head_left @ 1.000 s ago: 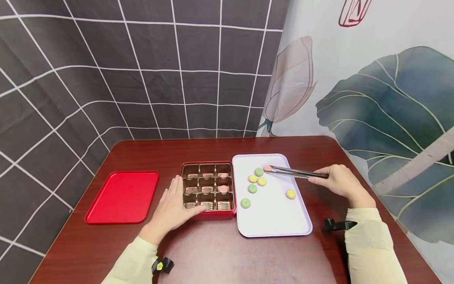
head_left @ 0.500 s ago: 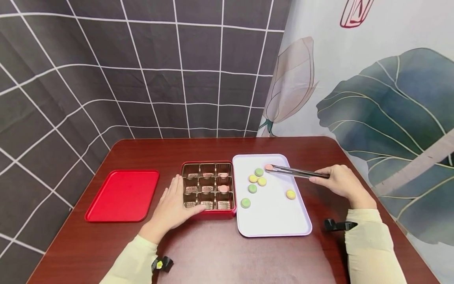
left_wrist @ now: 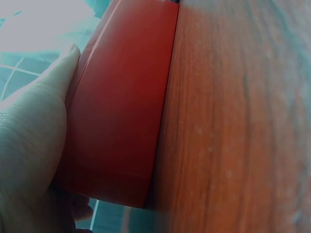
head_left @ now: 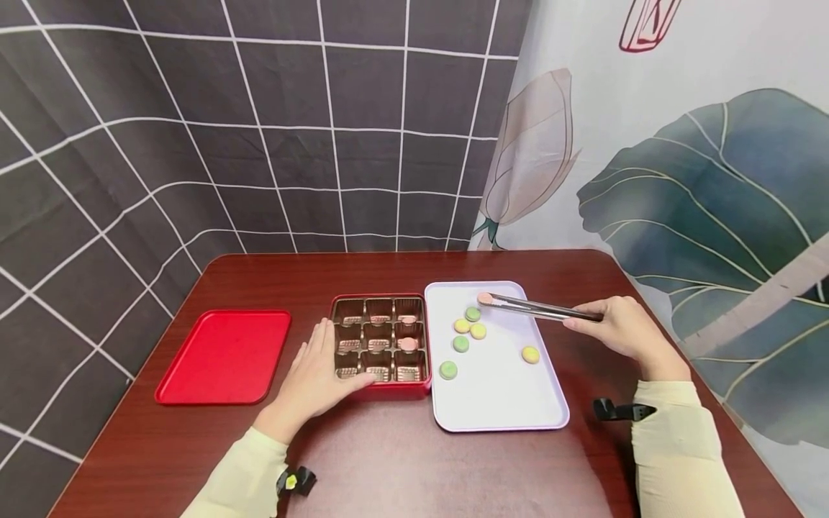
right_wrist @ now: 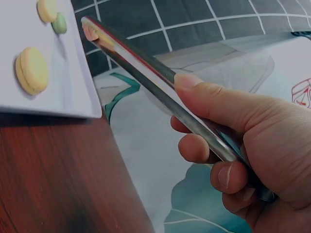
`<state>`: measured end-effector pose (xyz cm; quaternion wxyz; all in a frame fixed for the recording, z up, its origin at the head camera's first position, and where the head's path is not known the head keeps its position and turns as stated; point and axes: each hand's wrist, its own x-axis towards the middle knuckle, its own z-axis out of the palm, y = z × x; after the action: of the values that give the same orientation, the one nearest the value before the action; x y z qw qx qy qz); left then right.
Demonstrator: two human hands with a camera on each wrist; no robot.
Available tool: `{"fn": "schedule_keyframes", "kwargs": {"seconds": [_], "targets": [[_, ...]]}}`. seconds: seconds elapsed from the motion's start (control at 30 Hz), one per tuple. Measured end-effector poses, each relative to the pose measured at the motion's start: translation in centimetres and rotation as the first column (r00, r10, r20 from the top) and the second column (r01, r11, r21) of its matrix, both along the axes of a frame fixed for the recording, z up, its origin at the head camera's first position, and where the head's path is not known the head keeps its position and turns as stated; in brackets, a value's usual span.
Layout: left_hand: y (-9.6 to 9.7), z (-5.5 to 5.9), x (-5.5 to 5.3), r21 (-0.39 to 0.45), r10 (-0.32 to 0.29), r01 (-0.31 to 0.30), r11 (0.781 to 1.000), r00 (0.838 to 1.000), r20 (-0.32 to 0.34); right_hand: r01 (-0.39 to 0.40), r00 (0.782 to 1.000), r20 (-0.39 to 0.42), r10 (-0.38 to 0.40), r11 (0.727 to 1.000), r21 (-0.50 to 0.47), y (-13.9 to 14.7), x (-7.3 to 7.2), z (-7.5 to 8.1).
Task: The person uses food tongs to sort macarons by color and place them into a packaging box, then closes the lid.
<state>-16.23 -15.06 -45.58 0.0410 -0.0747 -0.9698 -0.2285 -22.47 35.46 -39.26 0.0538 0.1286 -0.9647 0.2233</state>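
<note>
My right hand (head_left: pixel 618 329) grips a pair of metal tongs (head_left: pixel 534 309), its thumb on one arm and the fingers curled round the other in the right wrist view. Between the tong tips is a pink macaron (head_left: pixel 484 298), above the far part of the white tray (head_left: pixel 499 403). My left hand (head_left: pixel 315 381) rests at the near left corner of a red box (head_left: pixel 401 392), fingers straight along its left side, thumb along the front rim. A brown divided insert lines the box. Pink macarons sit in its right column, one (head_left: pixel 408 344) in the middle compartment and another (head_left: pixel 407 320) behind it.
On the white tray lie several green and yellow macarons, among them a green macaron (head_left: pixel 448 370) and a yellow macaron (head_left: pixel 530 354). A flat red lid or tray (head_left: pixel 227 357) lies on the left of the brown table (head_left: pixel 363 460). The white tray stands against the box's right side.
The tongs have lifted the pink macaron and shifted slightly left and away, with the right hand rising a little. The left hand and box stay put.
</note>
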Motion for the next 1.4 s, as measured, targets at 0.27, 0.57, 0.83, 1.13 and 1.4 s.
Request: {"fn": "schedule_keyframes", "kwargs": {"seconds": [0.27,0.57,0.83,1.13,1.4], "targets": [[-0.1,0.4,-0.3,-0.008,-0.005,0.005,1.0,1.0,0.005,-0.033,0.999,-0.005,0.032,0.999,-0.038,-1.0,0.2,0.8],[-0.1,0.5,-0.3,-0.012,-0.003,0.003,1.0,1.0,0.01,-0.079,0.997,0.008,0.079,0.994,-0.078,-2.8,0.8,1.8],[-0.1,0.3,-0.2,-0.013,0.001,-0.001,1.0,1.0,0.009,-0.145,0.989,-0.024,0.143,0.986,-0.081,-4.4,1.7,2.8],[-0.1,0.3,-0.1,-0.011,0.002,-0.002,1.0,1.0,0.015,-0.213,0.977,-0.007,0.213,0.973,-0.088,-6.0,2.3,3.0],[0.0,0.2,0.0,-0.01,0.004,-0.004,1.0,1.0,0.009,-0.283,0.959,0.0,0.284,0.952,-0.115,-7.6,2.5,2.4]]}}
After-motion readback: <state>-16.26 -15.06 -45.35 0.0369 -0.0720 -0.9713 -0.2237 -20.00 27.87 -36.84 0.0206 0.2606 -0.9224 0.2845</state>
